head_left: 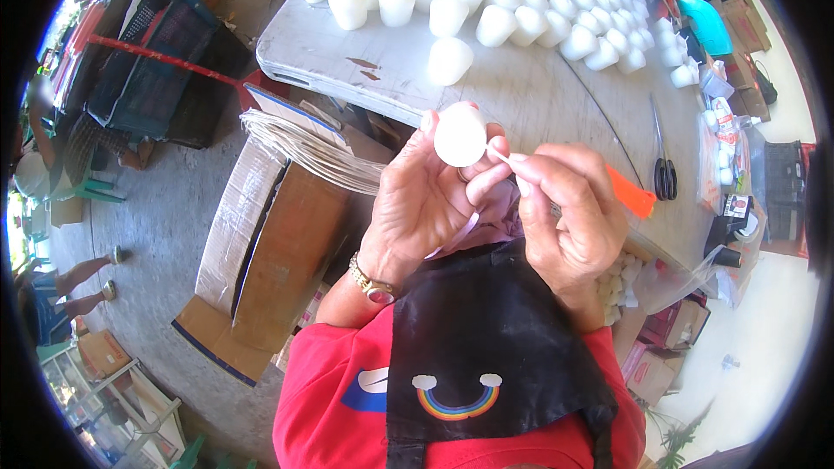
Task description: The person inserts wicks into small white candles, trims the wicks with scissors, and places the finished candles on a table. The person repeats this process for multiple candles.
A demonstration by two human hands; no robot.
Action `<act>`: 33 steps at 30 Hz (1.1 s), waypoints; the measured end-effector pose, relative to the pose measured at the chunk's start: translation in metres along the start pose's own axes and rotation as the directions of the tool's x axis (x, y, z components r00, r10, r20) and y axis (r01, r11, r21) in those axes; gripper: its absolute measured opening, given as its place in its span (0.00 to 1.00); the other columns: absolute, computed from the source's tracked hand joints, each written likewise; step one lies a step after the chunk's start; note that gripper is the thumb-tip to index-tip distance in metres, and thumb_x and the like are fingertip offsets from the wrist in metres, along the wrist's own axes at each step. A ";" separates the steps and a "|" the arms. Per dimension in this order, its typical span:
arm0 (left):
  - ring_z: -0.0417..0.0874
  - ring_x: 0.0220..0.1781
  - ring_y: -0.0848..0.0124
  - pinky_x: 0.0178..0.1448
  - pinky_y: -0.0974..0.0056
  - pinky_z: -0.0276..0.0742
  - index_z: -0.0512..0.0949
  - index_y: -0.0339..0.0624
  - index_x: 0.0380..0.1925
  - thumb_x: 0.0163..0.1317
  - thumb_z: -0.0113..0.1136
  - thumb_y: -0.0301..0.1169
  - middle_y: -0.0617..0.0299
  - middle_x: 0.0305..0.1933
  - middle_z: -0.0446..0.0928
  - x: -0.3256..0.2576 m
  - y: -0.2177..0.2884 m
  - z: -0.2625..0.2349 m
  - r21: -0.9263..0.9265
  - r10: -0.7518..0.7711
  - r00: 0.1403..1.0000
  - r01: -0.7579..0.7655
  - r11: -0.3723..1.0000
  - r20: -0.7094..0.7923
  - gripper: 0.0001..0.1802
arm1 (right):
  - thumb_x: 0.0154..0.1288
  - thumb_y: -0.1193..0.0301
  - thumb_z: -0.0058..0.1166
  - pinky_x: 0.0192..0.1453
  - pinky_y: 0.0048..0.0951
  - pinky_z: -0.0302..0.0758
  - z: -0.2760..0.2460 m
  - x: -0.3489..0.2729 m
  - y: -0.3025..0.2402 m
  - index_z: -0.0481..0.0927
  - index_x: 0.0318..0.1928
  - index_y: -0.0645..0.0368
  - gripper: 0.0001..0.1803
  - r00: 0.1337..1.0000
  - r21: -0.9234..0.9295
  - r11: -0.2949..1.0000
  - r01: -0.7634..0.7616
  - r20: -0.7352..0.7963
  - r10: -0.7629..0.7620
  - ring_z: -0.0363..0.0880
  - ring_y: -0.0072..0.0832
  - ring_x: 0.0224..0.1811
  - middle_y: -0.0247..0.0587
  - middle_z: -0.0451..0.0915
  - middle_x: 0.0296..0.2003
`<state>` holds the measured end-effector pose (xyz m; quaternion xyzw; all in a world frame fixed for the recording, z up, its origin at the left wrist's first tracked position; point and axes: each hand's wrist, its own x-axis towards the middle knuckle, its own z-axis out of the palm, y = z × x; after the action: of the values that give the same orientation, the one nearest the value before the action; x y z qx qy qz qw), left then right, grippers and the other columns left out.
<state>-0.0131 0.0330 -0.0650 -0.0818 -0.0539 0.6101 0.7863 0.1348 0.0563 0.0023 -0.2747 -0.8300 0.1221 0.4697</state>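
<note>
My left hand (421,195) cradles a white, waxy-looking cup-shaped piece (460,135), its fingers curled round the sides and the flat round face turned up. From the right, my right hand (569,213) pinches a thin-tipped tool whose orange handle (632,194) sticks out behind the fingers. The pale tip comes close to the edge of the white piece; whether it touches I cannot tell. A single similar white piece (450,61) stands near the table edge just beyond my hands, in front of several rows of the same kind.
The grey-white table (347,69) carries many white pieces (521,0) at its far side. Black-handled scissors (665,175) lie on the right. Left of me stand an open cardboard box (269,243) and a bundle of pale cord (308,152). Dark crates (156,65) and people are farther left.
</note>
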 end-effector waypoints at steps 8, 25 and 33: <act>0.78 0.57 0.54 0.58 0.54 0.79 0.68 0.44 0.58 0.72 0.49 0.43 0.48 0.54 0.74 0.003 -0.009 0.000 0.189 0.061 0.998 -0.059 0.980 -0.006 0.21 | 0.53 0.85 0.61 0.29 0.27 0.74 0.006 -0.003 0.005 0.80 0.40 0.62 0.12 1.000 -0.120 0.993 -0.010 -0.009 0.009 0.79 0.31 0.28 0.41 0.78 0.31; 0.78 0.58 0.54 0.58 0.55 0.79 0.60 0.45 0.60 0.72 0.49 0.36 0.50 0.54 0.72 0.005 -0.015 -0.004 0.525 0.279 0.950 -0.312 0.792 0.143 0.21 | 0.55 0.83 0.61 0.28 0.32 0.75 0.010 -0.005 0.010 0.76 0.38 0.61 0.11 0.994 -0.090 0.992 -0.087 0.064 0.092 0.79 0.37 0.27 0.41 0.74 0.30; 0.75 0.61 0.52 0.67 0.53 0.69 0.60 0.43 0.62 0.71 0.50 0.34 0.49 0.55 0.70 0.005 -0.022 -0.005 0.647 0.353 0.909 -0.407 0.644 0.220 0.22 | 0.56 0.83 0.60 0.27 0.31 0.74 0.013 -0.007 0.014 0.76 0.37 0.61 0.09 0.996 -0.145 0.987 -0.065 0.057 0.074 0.79 0.36 0.27 0.40 0.74 0.30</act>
<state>0.0100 0.0321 -0.0655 0.2245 0.1627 0.7404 0.6123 0.1314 0.0647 -0.0163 -0.3324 -0.8407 0.0871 0.4185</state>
